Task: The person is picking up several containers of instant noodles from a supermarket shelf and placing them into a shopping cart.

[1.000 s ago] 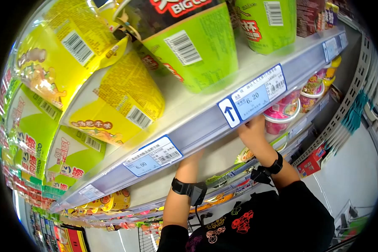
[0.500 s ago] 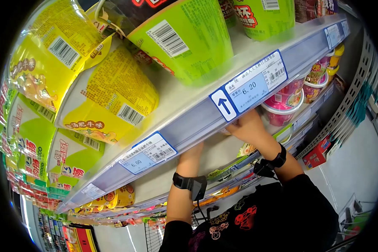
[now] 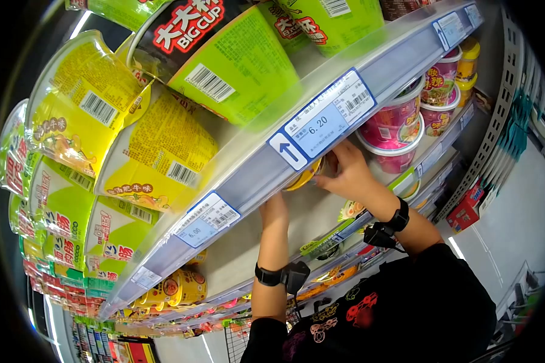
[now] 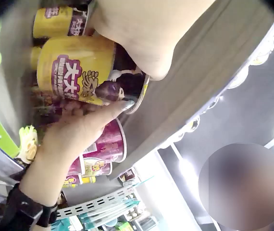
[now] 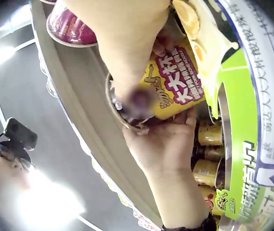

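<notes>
Beneath the shelf edge, a yellow noodle cup (image 3: 304, 175) with a dark top shows between the hands. My right hand (image 3: 351, 172) grips its side, thumb at the rim. Most of my left hand (image 3: 275, 210) is hidden under the shelf in the head view. In the left wrist view the yellow cup (image 4: 77, 62) lies tilted, with the right hand (image 4: 74, 130) against its rim and side. In the right wrist view the left hand (image 5: 163, 144) curls round the cup (image 5: 175, 82) from the other side.
Above, the upper shelf's price rail (image 3: 248, 187) crosses over the hands, below green cups (image 3: 242, 72) and yellow cups (image 3: 157, 145). Pink tubs (image 3: 393, 124) stand stacked right of the right hand. More yellow cups (image 3: 184, 285) stand at lower left.
The head view has shifted, with the rail lower and further left around the hands. More of my right hand shows, and the yellow cup has come into sight between the hands.
</notes>
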The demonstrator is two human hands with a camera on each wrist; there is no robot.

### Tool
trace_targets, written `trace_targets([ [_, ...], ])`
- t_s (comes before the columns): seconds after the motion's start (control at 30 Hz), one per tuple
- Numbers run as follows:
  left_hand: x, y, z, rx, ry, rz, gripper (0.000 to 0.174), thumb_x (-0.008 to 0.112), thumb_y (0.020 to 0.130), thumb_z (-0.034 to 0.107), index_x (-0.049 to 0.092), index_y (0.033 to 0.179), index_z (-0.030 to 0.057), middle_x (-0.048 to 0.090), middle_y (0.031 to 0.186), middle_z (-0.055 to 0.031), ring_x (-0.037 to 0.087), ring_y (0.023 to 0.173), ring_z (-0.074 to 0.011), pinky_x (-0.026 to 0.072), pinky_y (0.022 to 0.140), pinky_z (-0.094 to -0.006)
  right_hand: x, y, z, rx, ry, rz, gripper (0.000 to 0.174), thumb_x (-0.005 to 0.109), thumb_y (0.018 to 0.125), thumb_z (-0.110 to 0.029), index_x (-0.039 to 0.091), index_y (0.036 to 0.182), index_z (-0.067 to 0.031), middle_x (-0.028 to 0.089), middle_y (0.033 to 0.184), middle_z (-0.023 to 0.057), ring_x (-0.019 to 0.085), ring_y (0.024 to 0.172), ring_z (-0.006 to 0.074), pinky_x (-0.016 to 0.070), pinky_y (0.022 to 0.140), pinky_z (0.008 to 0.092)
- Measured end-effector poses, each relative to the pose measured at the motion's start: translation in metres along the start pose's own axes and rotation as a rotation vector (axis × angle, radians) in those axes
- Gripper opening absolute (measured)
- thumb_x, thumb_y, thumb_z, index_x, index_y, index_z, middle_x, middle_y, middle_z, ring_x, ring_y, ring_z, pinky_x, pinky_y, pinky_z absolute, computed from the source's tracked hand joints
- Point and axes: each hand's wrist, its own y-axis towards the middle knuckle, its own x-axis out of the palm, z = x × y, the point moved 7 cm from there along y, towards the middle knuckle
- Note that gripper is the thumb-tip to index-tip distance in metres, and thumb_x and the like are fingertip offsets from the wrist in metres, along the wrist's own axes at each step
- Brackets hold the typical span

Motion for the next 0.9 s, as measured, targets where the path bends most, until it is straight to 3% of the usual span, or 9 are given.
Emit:
trace_targets([
  [0.17, 0.038, -0.061, 0.076, 0.122, 0.167, -0.062, 0.049, 0.055, 0.087, 0.019, 0.036, 0.128, -0.0016, 0.042, 0.128, -0.0161, 0.042, 0.117, -0.0223, 0.0324, 0.099, -0.0358, -0.001, -0.002, -0.002, -0.031, 0.088, 0.001, 0.082, 0.079, 0.054, -0.029, 0.046, 0.124, -0.0023, 0.051, 0.081, 0.011, 0.054, 0.063, 0.0209, 0.046, 0.054, 0.0299],
  [0.23, 0.039, -0.076, 0.086, 0.187, 0.205, -0.058, 0.049, 0.055, 0.086, 0.014, 0.035, 0.127, -0.0037, 0.042, 0.126, -0.0167, 0.042, 0.116, -0.0234, 0.0321, 0.099, -0.0354, -0.003, -0.005, -0.006, -0.191, 0.06, 0.07, 0.081, 0.078, 0.053, -0.034, 0.048, 0.121, 0.0002, 0.049, 0.076, 0.0094, 0.05, 0.056, 0.0172, 0.0409, 0.047, 0.0278],
  [0.37, 0.035, -0.101, 0.091, 0.356, 0.511, -0.189, 0.073, 0.049, 0.085, 0.046, 0.027, 0.128, -0.0081, 0.041, 0.124, -0.022, 0.043, 0.115, -0.0308, 0.0308, 0.098, -0.0392, -0.01, -0.005, -0.023, -0.492, 0.067, 0.208, 0.062, 0.078, 0.059, -0.034, 0.057, 0.104, 0.0017, 0.056, 0.079, 0.0129, 0.054, 0.06, 0.0246, 0.0444, 0.054, 0.0313],
  [0.4, 0.04, -0.107, 0.097, 0.404, 0.593, -0.215, 0.085, 0.044, 0.083, 0.057, 0.021, 0.131, -0.0099, 0.039, 0.124, -0.0258, 0.042, 0.116, -0.0351, 0.0295, 0.098, -0.0409, -0.012, -0.004, -0.028, -0.458, 0.038, 0.18, 0.057, 0.078, 0.059, -0.033, 0.058, 0.1, 0.0015, 0.057, 0.08, 0.014, 0.055, 0.063, 0.0269, 0.0452, 0.056, 0.0322],
  [0.47, 0.042, -0.118, 0.1, 0.484, 0.557, -0.205, 0.09, 0.046, 0.082, 0.057, 0.017, 0.132, -0.0112, 0.037, 0.125, -0.0267, 0.041, 0.116, -0.0363, 0.029, 0.099, -0.0411, -0.012, -0.007, -0.019, -0.249, 0.238, 0.112, 0.048, 0.077, 0.062, -0.032, 0.059, 0.091, 0.0007, 0.059, 0.082, 0.0164, 0.057, 0.066, 0.0298, 0.0463, 0.06, 0.0334],
  [0.5, 0.043, -0.124, 0.102, 0.525, 0.539, -0.198, 0.092, 0.047, 0.082, 0.057, 0.015, 0.133, -0.0119, 0.036, 0.126, -0.0271, 0.04, 0.117, -0.0369, 0.0287, 0.099, -0.0412, -0.01, -0.008, -0.016, -0.253, 0.286, 0.082, 0.047, 0.075, 0.064, -0.033, 0.059, 0.092, 0.0011, 0.059, 0.084, 0.0169, 0.058, 0.069, 0.0304, 0.0467, 0.061, 0.0336],
  [0.57, 0.037, -0.133, 0.097, 0.525, 0.581, -0.195, 0.098, 0.053, 0.078, 0.055, 0.011, 0.135, -0.0122, 0.033, 0.129, -0.0287, 0.037, 0.119, -0.0387, 0.0277, 0.1, -0.0419, -0.012, -0.008, -0.024, -0.399, 0.27, 0.053, 0.047, 0.071, 0.068, -0.035, 0.058, 0.094, 0.002, 0.06, 0.086, 0.0174, 0.06, 0.072, 0.0312, 0.0473, 0.064, 0.0337],
  [0.67, 0.031, -0.143, 0.094, 0.537, 0.641, -0.26, 0.101, 0.06, 0.073, 0.048, 0.009, 0.136, -0.0115, 0.027, 0.134, -0.031, 0.033, 0.121, -0.0425, 0.0251, 0.101, -0.0457, -0.004, -0.013, 0.0, -0.225, 0.351, -0.038, 0.049, 0.063, 0.076, -0.04, 0.058, 0.096, 0.0034, 0.061, 0.09, 0.0149, 0.061, 0.076, 0.0253, 0.0484, 0.068, 0.0327],
  [0.9, 0.031, -0.166, 0.112, 0.706, 0.743, -0.268, 0.104, 0.065, 0.066, 0.042, 0.009, 0.137, -0.0106, 0.023, 0.137, -0.0328, 0.028, 0.124, -0.0467, 0.0199, 0.103, -0.0539, 0.001, -0.038, -0.001, -0.019, 0.458, -0.15, 0.051, 0.058, 0.078, -0.043, 0.053, 0.104, 0.0001, 0.059, 0.098, 0.013, 0.06, 0.082, 0.0233, 0.0468, 0.074, 0.0337],
])
